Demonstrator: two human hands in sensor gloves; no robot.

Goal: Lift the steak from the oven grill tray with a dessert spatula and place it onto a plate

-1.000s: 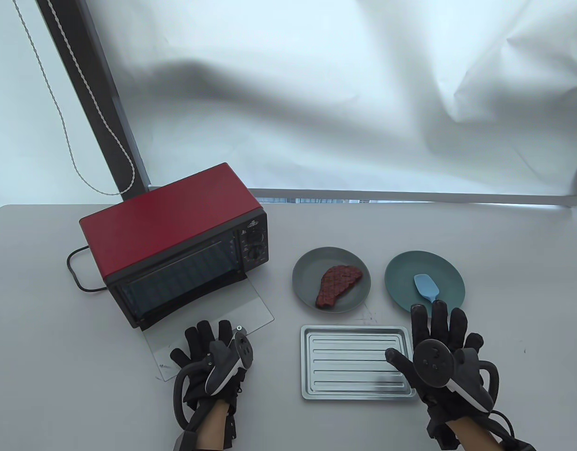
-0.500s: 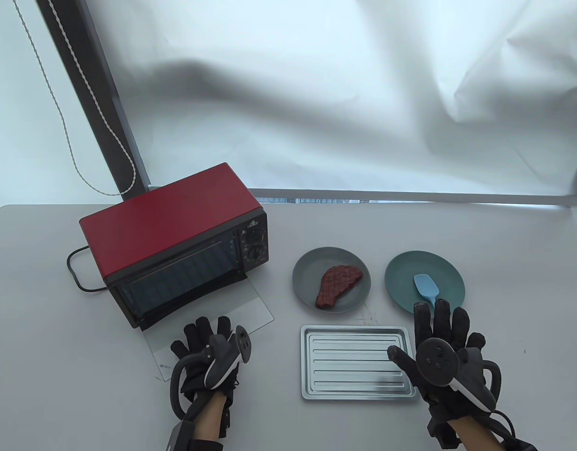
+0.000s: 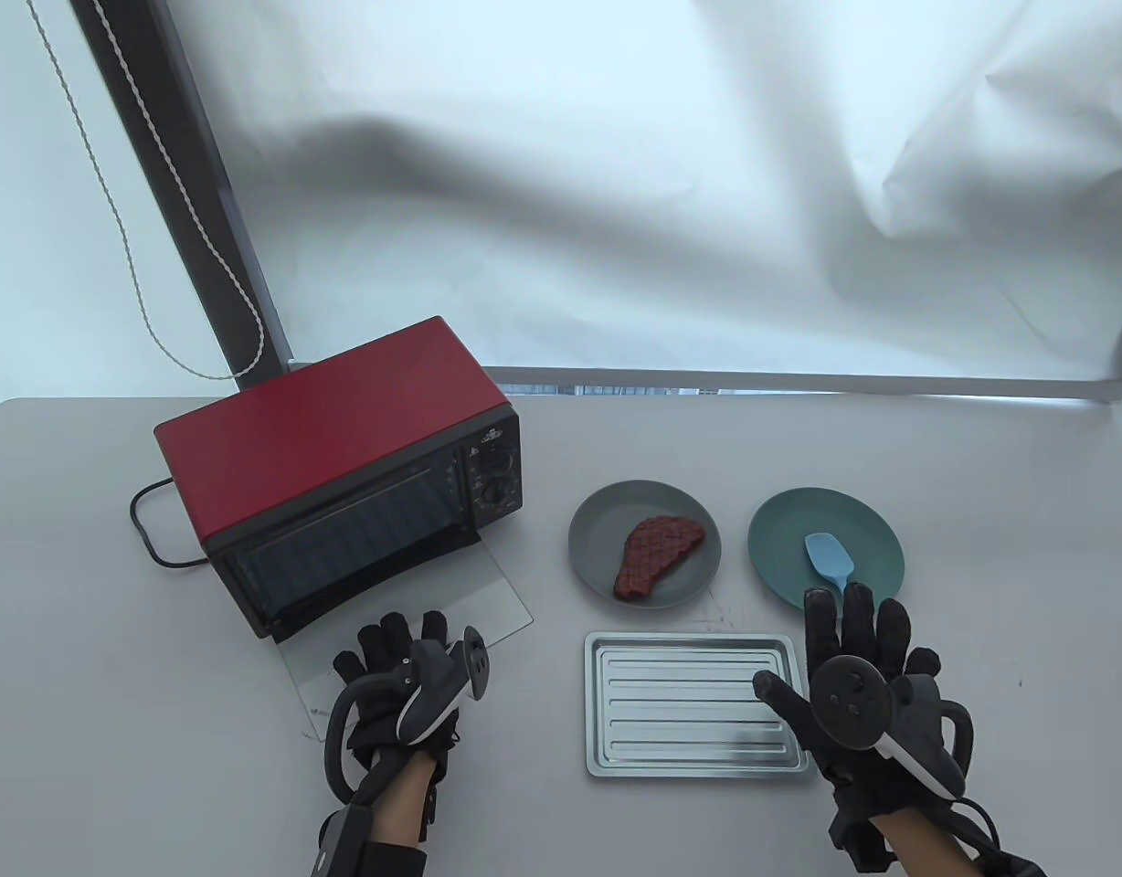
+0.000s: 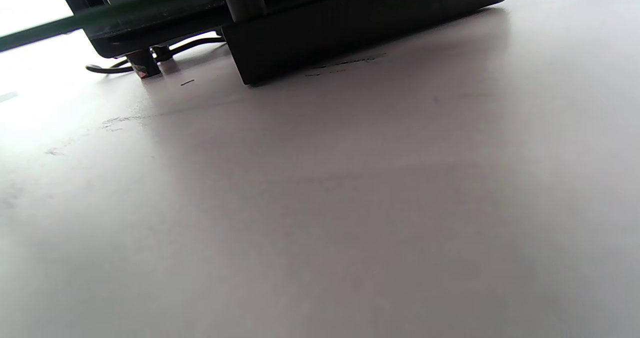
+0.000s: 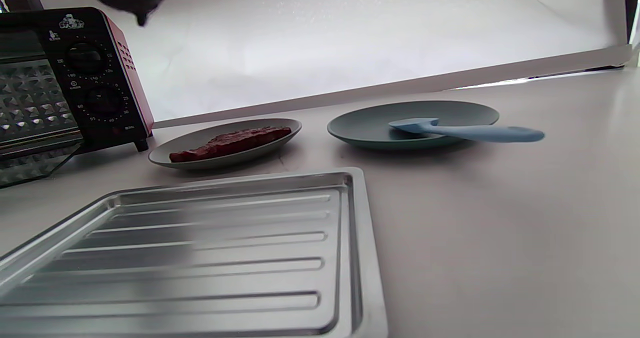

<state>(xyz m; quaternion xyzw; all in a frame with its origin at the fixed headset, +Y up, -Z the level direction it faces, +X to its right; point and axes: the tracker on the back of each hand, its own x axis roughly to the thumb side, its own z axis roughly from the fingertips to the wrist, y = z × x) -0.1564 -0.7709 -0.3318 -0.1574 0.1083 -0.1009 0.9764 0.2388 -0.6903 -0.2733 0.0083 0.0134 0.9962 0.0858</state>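
Observation:
A brown steak (image 3: pixel 657 554) (image 5: pixel 231 142) lies on a grey plate (image 3: pixel 598 512) (image 5: pixel 165 157). To its right a light blue dessert spatula (image 3: pixel 828 557) (image 5: pixel 460 130) rests on a teal plate (image 3: pixel 780 534) (image 5: pixel 360 125), handle pointing toward me. The silver grill tray (image 3: pixel 689 703) (image 5: pixel 200 248) holds nothing. My right hand (image 3: pixel 853 676) lies flat with spread fingers beside the tray's right edge, just below the spatula handle. My left hand (image 3: pixel 392 676) rests with straight fingers on the oven's glass door (image 3: pixel 488 594).
A red toaster oven (image 3: pixel 342 457) (image 5: pixel 75 78) (image 4: pixel 300 23) stands at the left with its glass door folded down onto the table. Its black cord (image 3: pixel 145 530) loops behind it. A white backdrop hangs behind the table.
My left hand has slid slightly left and toward me on the oven door. The right hand has barely moved.

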